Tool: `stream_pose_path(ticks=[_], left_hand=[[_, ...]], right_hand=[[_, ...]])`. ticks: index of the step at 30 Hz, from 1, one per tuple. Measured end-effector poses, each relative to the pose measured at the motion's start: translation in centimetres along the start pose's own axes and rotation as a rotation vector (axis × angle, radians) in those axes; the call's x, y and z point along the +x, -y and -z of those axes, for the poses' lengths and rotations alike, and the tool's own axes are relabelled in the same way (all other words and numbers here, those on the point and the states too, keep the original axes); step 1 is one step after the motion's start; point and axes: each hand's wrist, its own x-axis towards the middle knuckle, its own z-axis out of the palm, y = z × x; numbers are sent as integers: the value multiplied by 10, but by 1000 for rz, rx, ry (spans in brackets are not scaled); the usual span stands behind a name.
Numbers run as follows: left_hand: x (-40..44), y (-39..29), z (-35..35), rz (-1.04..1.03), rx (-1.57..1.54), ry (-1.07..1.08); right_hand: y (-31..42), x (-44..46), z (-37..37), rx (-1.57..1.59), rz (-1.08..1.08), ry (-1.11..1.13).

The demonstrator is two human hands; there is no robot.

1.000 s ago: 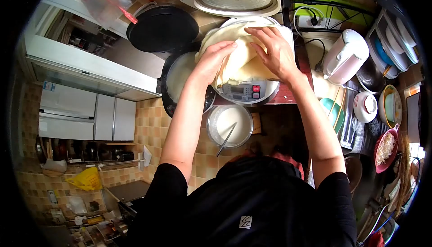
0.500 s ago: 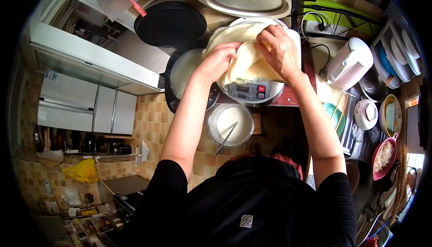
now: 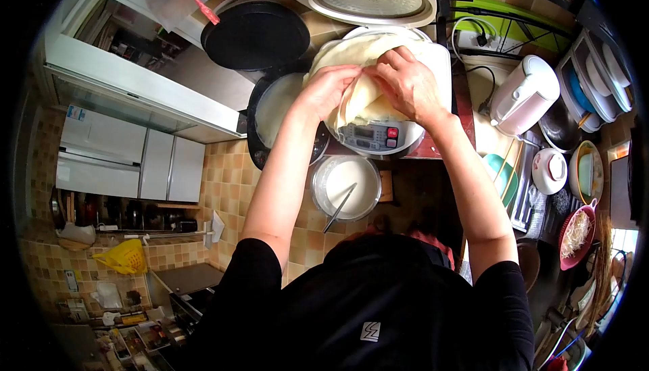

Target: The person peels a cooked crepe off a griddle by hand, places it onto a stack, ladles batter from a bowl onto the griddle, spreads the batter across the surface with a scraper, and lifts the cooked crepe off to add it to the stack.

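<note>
Head view: pinches the soft pale sheet (image 3: 366,99) with the left hand (image 3: 327,92) and right hand (image 3: 411,89), both closed on it, close together. Holds it over the white cooker (image 3: 410,136), just beside the black pan (image 3: 256,142).

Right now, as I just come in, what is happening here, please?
A person is working with both bare hands on pale, thin, layered sheets. The left hand and right hand pinch a fold, fingertips close together. The sheets lie over a white appliance with a control panel. To the left, a black pan holds a whitish layer. Nearer the body is a bowl of white liquid.
</note>
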Motion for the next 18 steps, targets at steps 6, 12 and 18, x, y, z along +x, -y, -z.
stream_pose_path(ticks=[6, 12, 18], left_hand=[[-1, -2, -2, -8, 68, -38], [-3, -8, -2, 23, 167, -18], [-3, -10, -8, 25, 275, -55]], right_hand=[[2, 4, 6, 12, 6, 32], [3, 2, 6, 26, 45, 40], [4, 4, 10, 5, 29, 79]])
